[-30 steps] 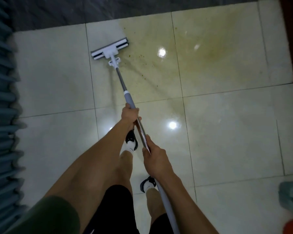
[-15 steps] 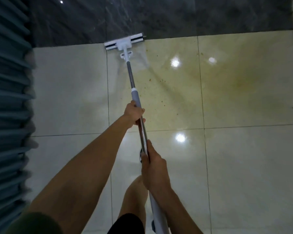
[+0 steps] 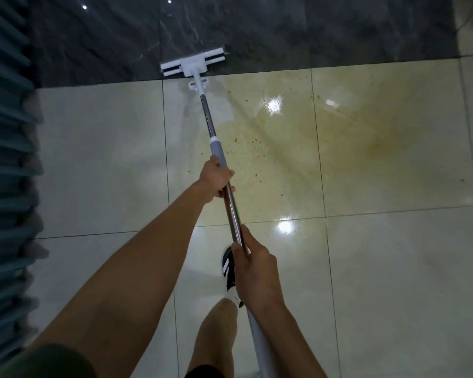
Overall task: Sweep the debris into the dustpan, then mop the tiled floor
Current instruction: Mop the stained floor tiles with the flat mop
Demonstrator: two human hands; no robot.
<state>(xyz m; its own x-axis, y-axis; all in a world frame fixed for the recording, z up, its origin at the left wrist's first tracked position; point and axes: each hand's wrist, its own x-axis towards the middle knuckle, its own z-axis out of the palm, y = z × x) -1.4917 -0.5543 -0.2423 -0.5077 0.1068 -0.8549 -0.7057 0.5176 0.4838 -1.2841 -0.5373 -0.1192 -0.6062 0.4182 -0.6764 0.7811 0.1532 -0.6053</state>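
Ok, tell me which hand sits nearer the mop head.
Left. The left hand grips the mop handle further up, at the grey sleeve, closer to the mop head. The right hand grips the handle lower down, nearer the body.

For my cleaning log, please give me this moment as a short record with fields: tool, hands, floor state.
tool: mop, head lying on the dark tile strip
left hand: grips the handle at the grey sleeve
right hand: grips the metal shaft lower down
floor state: yellowish stain with small specks right of the handle
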